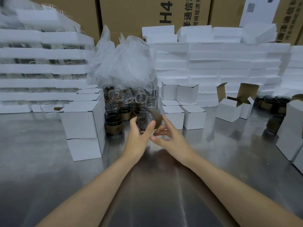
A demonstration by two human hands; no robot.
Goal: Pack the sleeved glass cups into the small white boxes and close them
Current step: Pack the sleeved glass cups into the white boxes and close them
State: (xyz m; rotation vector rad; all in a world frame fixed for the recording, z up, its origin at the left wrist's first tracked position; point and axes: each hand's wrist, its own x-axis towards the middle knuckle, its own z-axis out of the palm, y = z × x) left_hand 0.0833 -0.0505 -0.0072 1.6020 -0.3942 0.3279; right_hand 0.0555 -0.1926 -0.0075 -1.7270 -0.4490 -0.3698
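Note:
A glass cup with a brown sleeve (148,119) is held tilted above the steel table, its mouth turned toward me. My left hand (139,138) grips it, thumb on the rim at the right and fingers behind at the left. Just right of the cup, my right hand (167,136) hovers with relaxed, slightly bent fingers near the sleeve; contact cannot be told. Several more sleeved cups (114,122) stand in a cluster behind. Closed small white boxes (193,117) sit to the right of that cluster. An open white box (229,108) with raised flaps stands farther right.
Two stacked closed white boxes (83,128) stand left of my hands. Crumpled clear plastic (124,63) tops bare glasses behind the cluster. Foam slabs (221,63) are piled along the back, with cardboard cartons (147,12) behind them. More boxes (291,136) and dark cups (270,102) sit at the right edge.

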